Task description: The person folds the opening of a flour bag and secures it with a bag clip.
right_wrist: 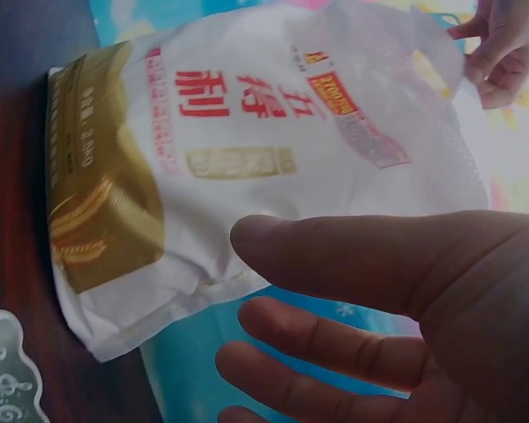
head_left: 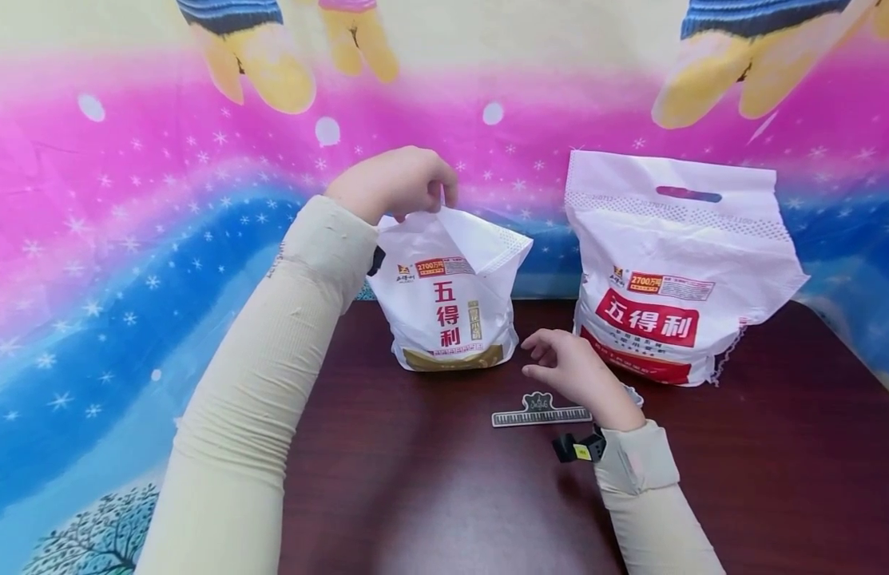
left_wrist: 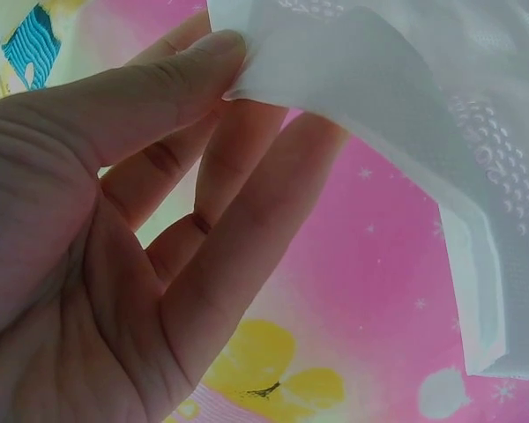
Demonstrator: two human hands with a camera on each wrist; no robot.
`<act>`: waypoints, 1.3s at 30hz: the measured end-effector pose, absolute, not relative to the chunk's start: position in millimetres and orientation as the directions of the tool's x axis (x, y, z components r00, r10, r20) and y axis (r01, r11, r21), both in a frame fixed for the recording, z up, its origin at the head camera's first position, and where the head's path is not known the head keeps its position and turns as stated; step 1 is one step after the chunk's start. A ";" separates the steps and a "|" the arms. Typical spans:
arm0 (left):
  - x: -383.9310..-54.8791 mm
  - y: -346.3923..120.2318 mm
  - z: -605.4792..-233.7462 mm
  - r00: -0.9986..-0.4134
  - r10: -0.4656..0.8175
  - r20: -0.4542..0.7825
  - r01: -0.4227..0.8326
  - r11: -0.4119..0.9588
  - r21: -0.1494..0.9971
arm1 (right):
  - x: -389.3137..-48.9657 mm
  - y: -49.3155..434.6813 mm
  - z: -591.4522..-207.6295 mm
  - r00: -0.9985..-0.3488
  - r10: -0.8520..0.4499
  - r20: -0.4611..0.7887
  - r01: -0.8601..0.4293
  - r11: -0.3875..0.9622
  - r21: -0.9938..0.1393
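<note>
A white flour bag [head_left: 408, 299] with red lettering and a gold base stands upright on the table. My left hand [head_left: 397, 180] is at its top, and in the left wrist view thumb and fingers pinch the top edge of the white bag material [left_wrist: 353, 79]. One top corner of the bag folds over toward the front. Beside the bag's lower right side, my right hand [head_left: 577, 371] hovers with relaxed, spread fingers and nothing in them. Below that hand lies a dark music-themed clip [head_left: 537, 415] with a piano-key edge, partly covered by the wrist.
A second, larger flour bag [head_left: 645, 319] with a red label and a cut-out handle stands at the right. Part of a pale-edged object [head_left: 634, 394] shows behind the right wrist. The dark wooden table [head_left: 415, 479] meets a colourful printed backdrop [head_left: 221, 231] behind.
</note>
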State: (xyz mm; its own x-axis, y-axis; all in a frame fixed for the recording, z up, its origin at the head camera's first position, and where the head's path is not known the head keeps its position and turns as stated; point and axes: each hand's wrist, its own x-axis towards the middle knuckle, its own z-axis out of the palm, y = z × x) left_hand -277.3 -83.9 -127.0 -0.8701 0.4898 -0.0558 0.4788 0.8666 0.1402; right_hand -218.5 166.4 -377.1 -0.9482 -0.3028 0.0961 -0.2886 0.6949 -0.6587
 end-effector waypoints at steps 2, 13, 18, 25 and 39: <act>-277.4 -85.2 -127.0 -0.871 0.489 -0.052 0.478 0.866 0.144 | -220.3 166.5 -379.3 -0.949 -0.304 0.086 -0.283 0.699 -0.657; -280.3 -89.3 -128.7 -0.864 0.501 -0.058 0.486 0.857 0.171 | -227.8 168.4 -390.6 -0.955 -0.298 0.000 -0.227 0.729 -0.646; -282.3 -89.5 -130.1 -0.860 0.507 -0.053 0.492 0.853 0.174 | -227.6 169.3 -394.6 -0.955 -0.293 -0.042 -0.198 0.737 -0.646; -283.0 -86.4 -135.9 -0.866 0.495 -0.071 0.475 0.859 0.191 | -227.9 171.9 -408.1 -0.950 -0.298 -0.095 -0.180 0.768 -0.615; -286.2 -93.1 -133.3 -0.860 0.507 -0.063 0.487 0.850 0.203 | -231.6 167.4 -418.9 -0.932 -0.342 -0.118 -0.219 0.793 -0.569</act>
